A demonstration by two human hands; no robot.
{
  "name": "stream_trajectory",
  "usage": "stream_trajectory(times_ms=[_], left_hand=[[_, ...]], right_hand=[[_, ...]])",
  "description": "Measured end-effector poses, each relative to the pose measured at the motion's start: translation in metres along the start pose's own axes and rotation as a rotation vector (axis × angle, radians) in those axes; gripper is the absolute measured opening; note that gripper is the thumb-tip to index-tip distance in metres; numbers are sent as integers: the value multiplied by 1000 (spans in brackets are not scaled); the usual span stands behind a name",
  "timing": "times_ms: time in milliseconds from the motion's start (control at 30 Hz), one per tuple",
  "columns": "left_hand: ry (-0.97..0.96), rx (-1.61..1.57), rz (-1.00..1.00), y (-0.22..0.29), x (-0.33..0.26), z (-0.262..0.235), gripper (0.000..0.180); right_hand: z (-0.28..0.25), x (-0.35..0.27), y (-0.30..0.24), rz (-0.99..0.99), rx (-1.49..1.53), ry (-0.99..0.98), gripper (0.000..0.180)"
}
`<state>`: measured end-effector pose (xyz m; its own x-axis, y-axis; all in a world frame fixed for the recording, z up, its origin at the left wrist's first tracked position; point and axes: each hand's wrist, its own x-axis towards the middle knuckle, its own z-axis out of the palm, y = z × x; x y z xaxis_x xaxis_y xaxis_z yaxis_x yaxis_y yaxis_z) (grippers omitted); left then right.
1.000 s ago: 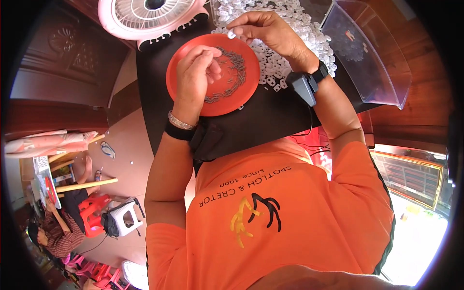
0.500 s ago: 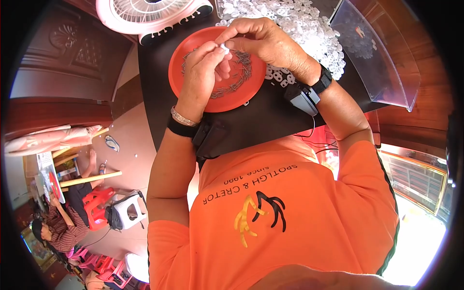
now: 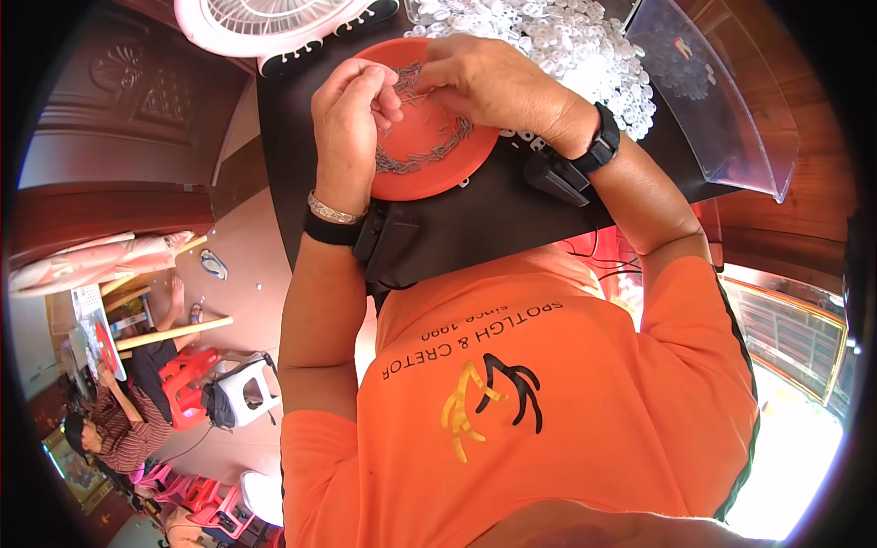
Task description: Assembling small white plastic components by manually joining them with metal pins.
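A round orange plate [image 3: 438, 169] lies on the black table [image 3: 493, 228] and holds a ring of small thin metal pieces [image 3: 416, 160]. My left hand [image 3: 352, 128] and my right hand [image 3: 498, 87] meet fingertip to fingertip just above the plate's far half. Together they pinch a small part that is too tiny to make out. Behind the plate spreads a heap of small white plastic pieces [image 3: 585, 46], right beside my right hand. Each wrist wears a black band with a black box on it.
A white fan [image 3: 265, 23] stands at the table's far left. A clear plastic tray [image 3: 722, 100] leans at the far right. On the floor at lower left are a seated person [image 3: 119, 429], red stools [image 3: 187, 384] and a white stool [image 3: 247, 388].
My right hand came away from the white heap to meet my left hand over the plate. Both hands now sit lower and more to the left on it.
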<state>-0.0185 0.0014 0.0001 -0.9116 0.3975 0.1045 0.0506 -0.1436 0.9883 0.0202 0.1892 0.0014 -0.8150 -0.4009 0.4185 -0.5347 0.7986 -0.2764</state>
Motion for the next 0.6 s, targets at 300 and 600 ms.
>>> stream_trajectory(times_ms=[300,600], left_hand=[[-22,-2,28,0,0,-2,21],[-20,7,3,3,-1,1,21]], right_hand=[[27,4,-9,-147,-194,-118,12],[9,7,2,32,33,40,18]])
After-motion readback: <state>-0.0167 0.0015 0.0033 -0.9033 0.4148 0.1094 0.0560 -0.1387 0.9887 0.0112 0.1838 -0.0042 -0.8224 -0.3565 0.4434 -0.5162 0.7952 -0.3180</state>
